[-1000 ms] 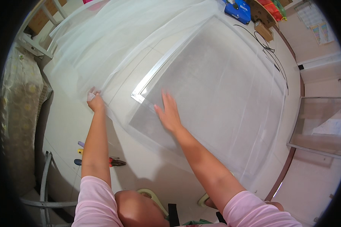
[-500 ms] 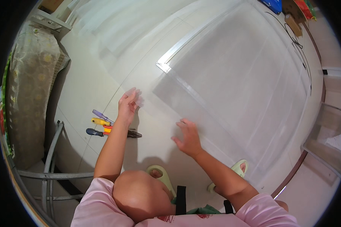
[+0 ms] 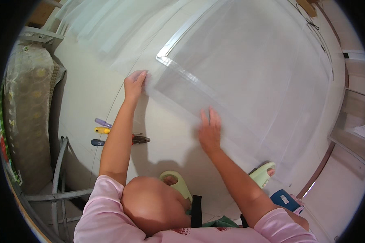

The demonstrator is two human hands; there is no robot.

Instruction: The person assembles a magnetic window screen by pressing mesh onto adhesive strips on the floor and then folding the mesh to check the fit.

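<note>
A sheer, translucent mesh sheet [image 3: 255, 81] lies spread over a silver metal frame [image 3: 175, 38], whose near-left corner shows through. At the sheet's left corner my left hand [image 3: 134, 86] is closed, thumb against fingers, pinching the mesh edge. My right hand [image 3: 210, 131] is at the sheet's near edge, its fingers stretched out and slightly apart; whether they touch the mesh is hard to tell. Under my left forearm lie pliers [image 3: 141, 139] with dark jaws, a yellow-handled screwdriver [image 3: 102, 130], a purple-handled screwdriver [image 3: 103, 122] and a dark blue-handled tool [image 3: 97, 142].
More sheer sheeting [image 3: 109, 28] is bunched at the far left. A plastic-covered bulky item [image 3: 32, 105] and a grey metal tube frame [image 3: 61, 196] stand on the left. Black cable [image 3: 312, 26] runs along the far right. A blue object [image 3: 284, 198] sits beside my right foot.
My left hand has moved farther away and closed on the mesh edge. My right hand has shifted forward and right, its fingers now pointing away. The view has moved slightly.
</note>
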